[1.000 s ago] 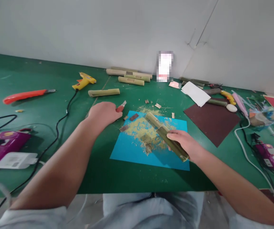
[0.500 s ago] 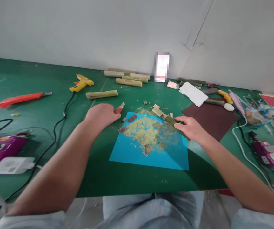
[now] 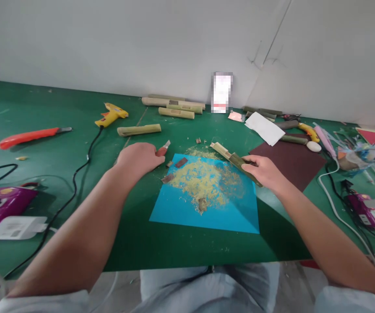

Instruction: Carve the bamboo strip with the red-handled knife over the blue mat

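My left hand (image 3: 139,157) is closed around the red handle of a small knife (image 3: 163,149), its short blade pointing up and away from me. It rests on the table left of a blue sheet (image 3: 203,222). My right hand (image 3: 263,170) grips a dark green bamboo piece (image 3: 240,164) with a cut-away pale end, held slanting over the sheet's far right corner. Yellowish shavings (image 3: 203,180) lie spread over the sheet, with a brownish chip (image 3: 202,204) among them. Dark flat chips (image 3: 181,162) lie near its far left corner.
Several bamboo pieces (image 3: 176,113) lie along the wall. At left are a yellow glue gun (image 3: 111,114), an orange utility knife (image 3: 31,137) and a purple power strip (image 3: 8,208). Brown paper (image 3: 291,165), white paper (image 3: 264,128) and a second power strip (image 3: 368,211) are at right.
My right hand has shifted slightly right with the bamboo piece, whose cut side has rolled a little. My left hand and the small knife are nearly where they were.
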Demonstrator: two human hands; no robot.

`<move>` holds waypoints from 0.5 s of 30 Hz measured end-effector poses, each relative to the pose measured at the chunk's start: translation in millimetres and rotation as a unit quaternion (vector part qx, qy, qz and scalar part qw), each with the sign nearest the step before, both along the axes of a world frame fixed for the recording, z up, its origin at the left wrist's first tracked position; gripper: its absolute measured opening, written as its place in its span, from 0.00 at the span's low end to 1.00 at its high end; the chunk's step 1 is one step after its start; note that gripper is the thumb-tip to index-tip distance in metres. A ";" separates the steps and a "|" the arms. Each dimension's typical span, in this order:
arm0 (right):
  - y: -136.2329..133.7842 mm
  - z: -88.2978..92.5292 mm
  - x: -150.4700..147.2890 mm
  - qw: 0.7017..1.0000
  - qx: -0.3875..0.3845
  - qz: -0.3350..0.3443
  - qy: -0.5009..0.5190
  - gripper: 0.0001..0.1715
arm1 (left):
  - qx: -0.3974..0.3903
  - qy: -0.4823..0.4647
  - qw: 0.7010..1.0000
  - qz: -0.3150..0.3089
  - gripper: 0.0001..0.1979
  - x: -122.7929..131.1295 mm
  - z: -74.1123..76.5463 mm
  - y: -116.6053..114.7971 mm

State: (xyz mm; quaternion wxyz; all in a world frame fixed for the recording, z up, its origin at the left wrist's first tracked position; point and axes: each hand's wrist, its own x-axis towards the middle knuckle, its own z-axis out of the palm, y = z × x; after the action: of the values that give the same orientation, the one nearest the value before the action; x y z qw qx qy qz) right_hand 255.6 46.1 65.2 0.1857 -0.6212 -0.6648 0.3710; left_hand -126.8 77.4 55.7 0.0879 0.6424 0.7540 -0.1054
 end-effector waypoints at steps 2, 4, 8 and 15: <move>-6.4 1.3 -4.8 1.000 -0.002 0.001 0.012 0.20 | 0.002 0.000 1.000 0.000 0.19 -0.4 -0.4 0.2; -14.8 1.5 -12.9 1.000 -0.018 0.009 0.021 0.21 | 0.006 -0.001 1.000 0.001 0.19 -1.0 -0.9 0.2; -31.1 -4.3 -33.7 0.996 -0.017 0.078 0.034 0.23 | 0.018 -0.005 1.000 0.008 0.22 -1.4 -0.2 -1.9; -39.0 -32.4 -52.1 0.982 0.094 0.154 -0.048 0.18 | 0.094 -0.032 0.995 0.015 0.23 5.7 6.7 -10.1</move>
State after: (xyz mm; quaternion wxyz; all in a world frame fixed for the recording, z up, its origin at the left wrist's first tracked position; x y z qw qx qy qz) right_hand 203.6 7.1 32.8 0.1514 -0.5086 -0.7924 0.3008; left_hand -121.1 67.3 62.4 0.0532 0.6397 0.7667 -0.0121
